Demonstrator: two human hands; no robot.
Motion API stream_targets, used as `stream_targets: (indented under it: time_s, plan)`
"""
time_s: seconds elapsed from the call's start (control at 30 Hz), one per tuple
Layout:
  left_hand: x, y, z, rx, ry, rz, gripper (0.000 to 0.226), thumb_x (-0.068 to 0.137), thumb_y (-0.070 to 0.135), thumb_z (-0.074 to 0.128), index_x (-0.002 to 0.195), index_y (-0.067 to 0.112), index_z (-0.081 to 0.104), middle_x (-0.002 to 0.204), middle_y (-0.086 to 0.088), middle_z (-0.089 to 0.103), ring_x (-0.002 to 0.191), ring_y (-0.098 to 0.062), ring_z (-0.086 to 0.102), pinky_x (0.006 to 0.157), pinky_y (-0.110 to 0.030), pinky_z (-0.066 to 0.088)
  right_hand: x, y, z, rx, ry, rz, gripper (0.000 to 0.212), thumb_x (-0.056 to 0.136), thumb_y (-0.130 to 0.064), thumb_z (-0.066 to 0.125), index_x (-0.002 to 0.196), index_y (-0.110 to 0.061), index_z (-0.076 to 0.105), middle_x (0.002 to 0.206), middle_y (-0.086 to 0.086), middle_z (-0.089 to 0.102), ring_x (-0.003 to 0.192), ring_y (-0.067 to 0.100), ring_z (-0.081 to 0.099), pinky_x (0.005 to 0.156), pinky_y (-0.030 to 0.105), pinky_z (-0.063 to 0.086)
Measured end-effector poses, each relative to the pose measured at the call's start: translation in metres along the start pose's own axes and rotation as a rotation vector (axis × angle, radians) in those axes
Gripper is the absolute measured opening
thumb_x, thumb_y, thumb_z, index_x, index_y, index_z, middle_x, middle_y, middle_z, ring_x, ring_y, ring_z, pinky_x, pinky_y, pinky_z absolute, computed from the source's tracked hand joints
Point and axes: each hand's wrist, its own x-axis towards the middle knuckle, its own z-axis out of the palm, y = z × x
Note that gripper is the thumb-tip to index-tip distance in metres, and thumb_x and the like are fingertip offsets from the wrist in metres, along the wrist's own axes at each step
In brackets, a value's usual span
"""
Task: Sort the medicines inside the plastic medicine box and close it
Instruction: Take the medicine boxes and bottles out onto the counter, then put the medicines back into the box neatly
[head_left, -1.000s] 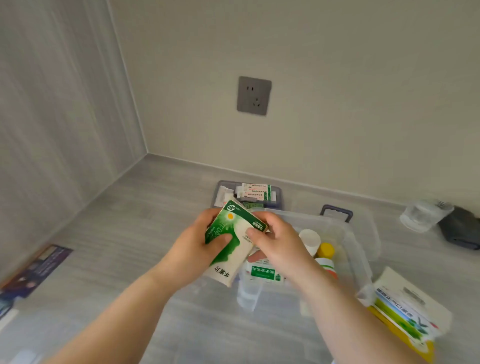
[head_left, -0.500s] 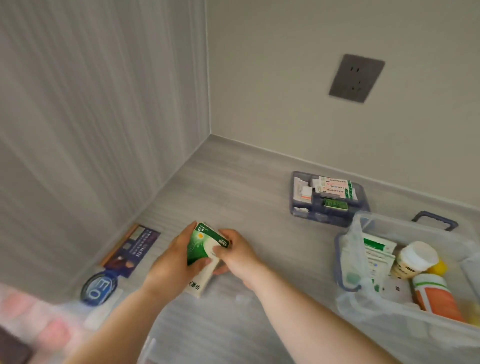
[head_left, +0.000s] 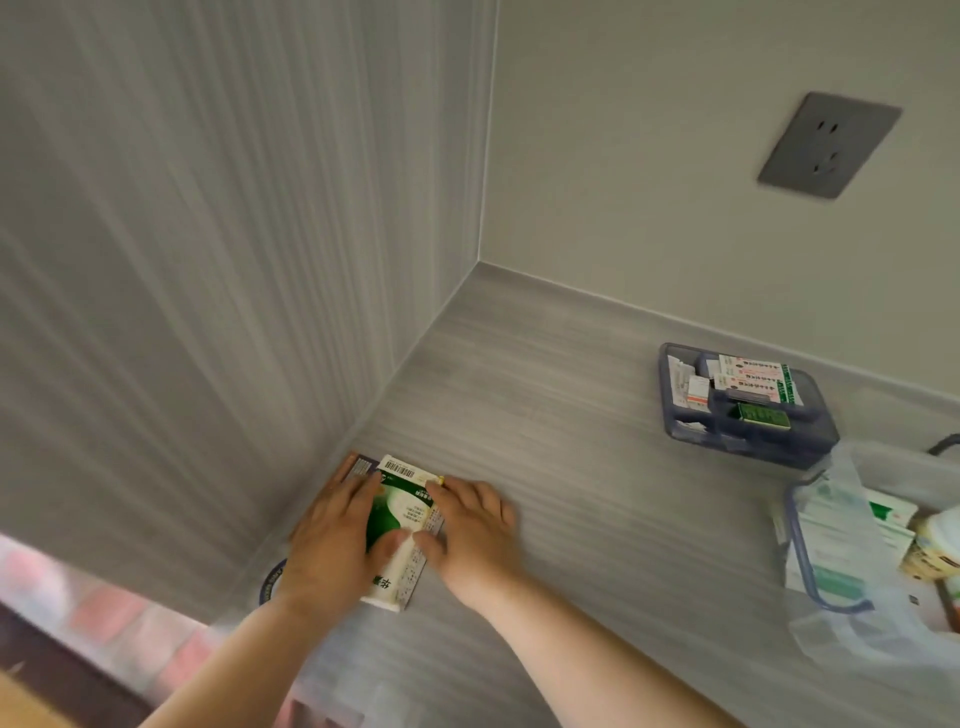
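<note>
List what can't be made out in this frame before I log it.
- Head view: the print on the green box is blurred, and the left hand and right hand cover its sides.
- The flat items under the box and left hand are mostly hidden.
- The medicine box is cut by the right edge; motion blur and clear plastic veil its contents.
- Tray labels are too small.

Grey wood-grain countertop (head_left: 545, 415) bearing green-white medicine carton (head_left: 400, 525), blue insert tray (head_left: 748, 441), clear medicine box (head_left: 852, 613).

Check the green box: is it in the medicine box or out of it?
Out. The green box lies flat on the counter near the left wall, between the left hand and right hand, well apart from the medicine box.
</note>
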Motion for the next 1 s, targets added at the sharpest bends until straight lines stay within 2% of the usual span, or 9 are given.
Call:
stream_targets:
  time_s: [0.07, 0.13, 0.23, 0.33, 0.43, 0.57, 0.7, 0.87, 1.0]
  plan:
    - [-0.006, 0.001, 0.001, 0.057, -0.054, 0.003, 0.114, 0.046, 0.086, 0.013, 0.139, 0.02, 0.014, 0.153, 0.0, 0.012, 0.14, -0.016, 0.005, 0.115, -0.035, 0.007, 0.0, -0.001, 0.003, -0.018, 0.0, 0.002, 0.054, 0.088, -0.038, 0.041, 0.137, -0.024, 0.023, 0.149, -0.006, 0.021, 0.135, 0.016, 0.011, 0.108, 0.033, 0.009]
    - [-0.009, 0.0, 0.004, 0.087, -0.056, -0.004, 0.116, 0.04, 0.081, 0.012, 0.14, 0.021, 0.009, 0.153, 0.001, 0.009, 0.14, -0.014, 0.003, 0.114, -0.033, 0.0, 0.001, -0.001, 0.003, -0.018, -0.016, 0.014, 0.055, 0.088, -0.038, 0.041, 0.138, -0.024, 0.022, 0.152, -0.006, 0.016, 0.137, 0.015, 0.007, 0.109, 0.034, 0.006]
    - [-0.009, 0.001, 0.006, 0.08, -0.053, -0.009, 0.107, 0.052, 0.077, 0.031, 0.14, 0.02, 0.007, 0.153, 0.001, 0.009, 0.14, -0.015, 0.006, 0.115, -0.034, 0.002, 0.001, 0.001, -0.001, 0.017, -0.011, 0.008, 0.054, 0.087, -0.035, 0.043, 0.137, -0.024, 0.025, 0.152, -0.005, 0.016, 0.137, 0.014, 0.008, 0.109, 0.032, 0.006]
    - [-0.009, 0.009, 0.01, 0.027, -0.06, -0.041, 0.097, 0.069, 0.054, 0.059, 0.14, 0.019, 0.003, 0.154, -0.002, 0.005, 0.14, -0.02, 0.008, 0.114, -0.034, 0.009, -0.001, 0.006, -0.011, 0.099, 0.043, 0.007, 0.049, 0.087, -0.028, 0.046, 0.133, -0.022, 0.032, 0.148, 0.0, 0.028, 0.135, 0.016, 0.019, 0.107, 0.027, 0.012]
    - [-0.009, 0.017, 0.013, 0.031, -0.05, -0.046, 0.095, 0.072, 0.047, 0.06, 0.14, 0.017, 0.001, 0.154, -0.005, 0.002, 0.139, -0.024, 0.009, 0.113, -0.034, 0.014, -0.009, 0.015, -0.021, 0.157, 0.122, 0.033, 0.043, 0.086, -0.022, 0.047, 0.128, -0.018, 0.04, 0.14, 0.003, 0.039, 0.129, 0.018, 0.03, 0.106, 0.025, 0.019]
    - [-0.01, 0.027, 0.01, 0.115, -0.064, -0.03, 0.094, 0.07, 0.063, 0.048, 0.14, 0.021, 0.0, 0.154, -0.006, -0.004, 0.14, -0.024, 0.007, 0.114, -0.037, 0.012, -0.029, 0.031, -0.04, 0.213, 0.202, 0.067, 0.042, 0.086, -0.017, 0.048, 0.128, -0.016, 0.041, 0.137, 0.005, 0.043, 0.127, 0.02, 0.035, 0.106, 0.024, 0.022]
    - [-0.017, 0.062, 0.003, 0.073, 0.029, 0.027, 0.122, 0.036, 0.086, 0.01, 0.137, 0.018, 0.02, 0.153, -0.009, 0.012, 0.139, -0.026, 0.013, 0.113, -0.038, 0.007, -0.059, 0.051, -0.069, 0.277, 0.297, 0.073, 0.038, 0.085, -0.012, 0.051, 0.123, -0.012, 0.048, 0.132, 0.007, 0.049, 0.122, 0.021, 0.042, 0.104, 0.023, 0.027]
    - [-0.028, 0.145, 0.022, -0.132, 0.194, 0.335, 0.071, 0.064, 0.051, 0.034, 0.108, 0.002, 0.06, 0.126, -0.024, 0.054, 0.118, -0.041, 0.048, 0.102, -0.053, 0.032, -0.123, 0.089, -0.118, 0.316, 0.434, 0.082, 0.028, 0.083, -0.011, 0.053, 0.11, -0.012, 0.058, 0.118, 0.004, 0.058, 0.112, 0.015, 0.048, 0.087, -0.001, 0.025]
    - [-0.048, 0.228, 0.045, -0.31, 0.161, 0.563, 0.05, 0.072, 0.036, 0.038, 0.094, 0.001, 0.067, 0.108, -0.02, 0.065, 0.109, -0.033, 0.055, 0.094, -0.026, 0.039, -0.187, 0.128, -0.166, 0.39, 0.529, 0.132, 0.024, 0.084, -0.01, 0.053, 0.106, -0.017, 0.061, 0.098, -0.012, 0.055, 0.097, 0.004, 0.05, 0.081, -0.002, 0.03]
